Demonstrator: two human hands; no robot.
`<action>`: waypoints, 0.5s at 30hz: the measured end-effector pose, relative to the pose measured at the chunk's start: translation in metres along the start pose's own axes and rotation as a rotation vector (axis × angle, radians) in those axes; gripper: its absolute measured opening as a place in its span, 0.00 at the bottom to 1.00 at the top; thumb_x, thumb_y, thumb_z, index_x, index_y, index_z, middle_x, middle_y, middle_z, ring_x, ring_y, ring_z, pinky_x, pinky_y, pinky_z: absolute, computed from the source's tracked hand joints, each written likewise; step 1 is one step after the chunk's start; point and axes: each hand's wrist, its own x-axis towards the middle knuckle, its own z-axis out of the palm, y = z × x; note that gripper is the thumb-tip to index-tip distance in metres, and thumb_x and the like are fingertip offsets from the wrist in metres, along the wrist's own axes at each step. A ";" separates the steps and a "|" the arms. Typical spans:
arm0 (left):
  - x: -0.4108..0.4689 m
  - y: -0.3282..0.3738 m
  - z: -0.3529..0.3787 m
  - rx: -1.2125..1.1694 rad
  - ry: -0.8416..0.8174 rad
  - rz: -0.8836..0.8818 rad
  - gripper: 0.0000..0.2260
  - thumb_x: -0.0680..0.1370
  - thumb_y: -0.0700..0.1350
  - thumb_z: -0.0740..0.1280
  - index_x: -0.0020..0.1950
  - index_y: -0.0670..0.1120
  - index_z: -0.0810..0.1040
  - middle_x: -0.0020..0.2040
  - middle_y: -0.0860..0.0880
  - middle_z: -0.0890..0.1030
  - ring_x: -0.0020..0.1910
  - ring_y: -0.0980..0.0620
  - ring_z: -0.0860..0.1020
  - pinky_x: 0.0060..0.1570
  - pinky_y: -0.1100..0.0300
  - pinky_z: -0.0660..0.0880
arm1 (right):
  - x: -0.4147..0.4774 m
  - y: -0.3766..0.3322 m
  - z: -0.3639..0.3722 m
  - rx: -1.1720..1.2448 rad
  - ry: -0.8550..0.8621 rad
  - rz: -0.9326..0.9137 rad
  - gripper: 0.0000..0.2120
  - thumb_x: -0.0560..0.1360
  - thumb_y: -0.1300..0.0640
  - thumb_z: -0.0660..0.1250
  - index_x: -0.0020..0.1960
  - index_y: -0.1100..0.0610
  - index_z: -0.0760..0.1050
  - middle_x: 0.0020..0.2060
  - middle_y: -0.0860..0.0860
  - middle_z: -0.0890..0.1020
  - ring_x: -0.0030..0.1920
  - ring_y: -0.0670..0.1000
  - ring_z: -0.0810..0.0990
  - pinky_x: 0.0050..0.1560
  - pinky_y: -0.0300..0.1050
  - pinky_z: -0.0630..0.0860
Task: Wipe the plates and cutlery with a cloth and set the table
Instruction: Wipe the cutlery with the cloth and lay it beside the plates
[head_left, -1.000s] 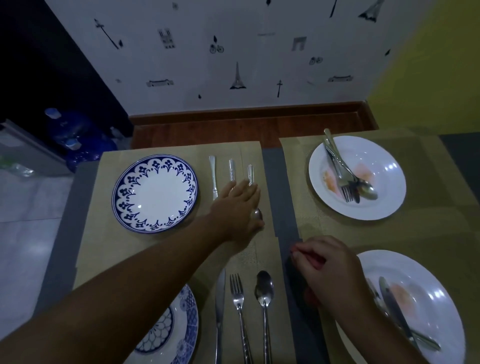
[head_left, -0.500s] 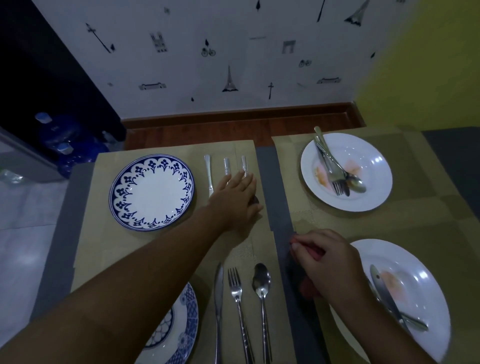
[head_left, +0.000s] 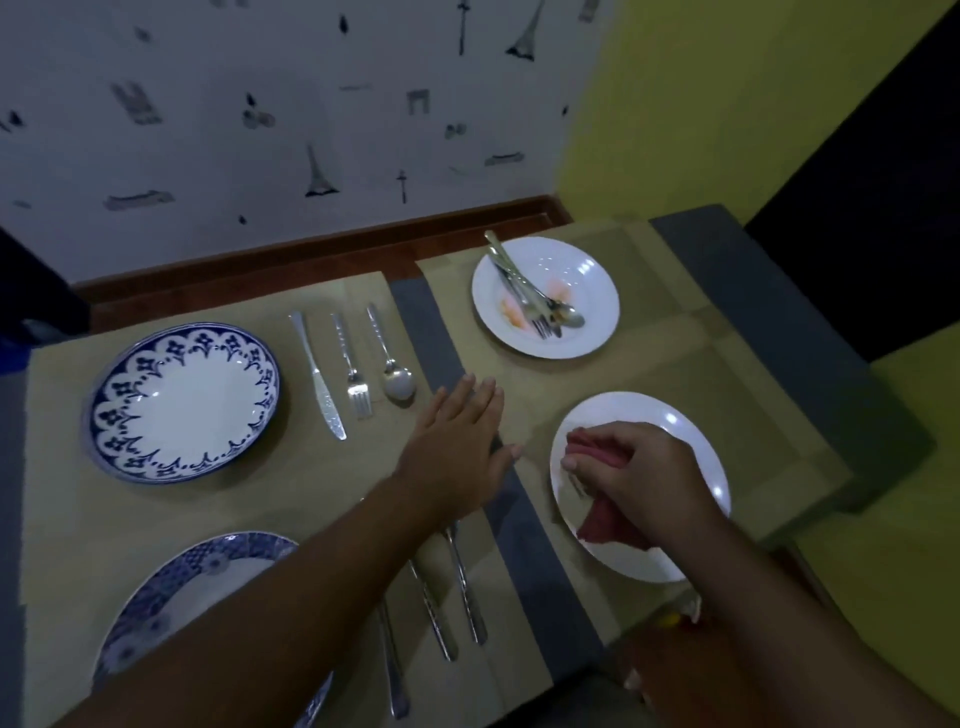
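Note:
My left hand (head_left: 457, 441) hovers flat and empty over the grey strip between the placemats, fingers apart. My right hand (head_left: 631, 480) is closed on a red cloth (head_left: 608, 525) above the near white plate (head_left: 691, 441); cutlery on that plate is mostly hidden under the hand. A far white plate (head_left: 587, 291) with orange stains holds a pile of cutlery (head_left: 535, 299). On the left mat lie a blue-patterned plate (head_left: 182, 402), then a knife (head_left: 319, 379), fork (head_left: 350, 369) and spoon (head_left: 392, 361) side by side. A second blue-patterned plate (head_left: 197, 582) and its cutlery (head_left: 452, 587) sit nearer, partly under my left arm.
Tan placemats (head_left: 675, 364) cover a grey table (head_left: 769, 291). A white patterned wall with a wooden skirting board (head_left: 311, 254) runs behind, a yellow wall to the right. The table's right edge drops off past the white plates.
My left hand has left the far cutlery set and moved right over the grey strip. My right hand with the cloth has moved onto the near white plate. The view has swung right.

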 end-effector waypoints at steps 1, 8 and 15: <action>-0.003 0.007 0.002 -0.008 -0.007 0.013 0.32 0.83 0.62 0.51 0.82 0.47 0.49 0.82 0.49 0.48 0.80 0.50 0.41 0.74 0.52 0.35 | -0.004 0.005 -0.005 -0.029 0.020 0.023 0.11 0.70 0.52 0.77 0.52 0.49 0.84 0.39 0.32 0.80 0.42 0.25 0.75 0.42 0.17 0.65; -0.017 0.055 0.011 -0.035 -0.055 0.060 0.32 0.83 0.62 0.49 0.82 0.47 0.49 0.82 0.48 0.49 0.81 0.48 0.43 0.78 0.49 0.40 | -0.023 0.037 -0.037 -0.127 0.074 0.111 0.15 0.71 0.49 0.76 0.58 0.47 0.83 0.51 0.43 0.84 0.41 0.32 0.73 0.41 0.25 0.66; -0.016 0.101 0.026 -0.116 -0.041 -0.033 0.29 0.83 0.59 0.55 0.80 0.47 0.57 0.81 0.49 0.57 0.80 0.48 0.51 0.78 0.49 0.46 | -0.016 0.069 -0.061 -0.121 0.093 0.074 0.12 0.72 0.52 0.75 0.55 0.48 0.84 0.47 0.44 0.85 0.41 0.36 0.76 0.43 0.31 0.70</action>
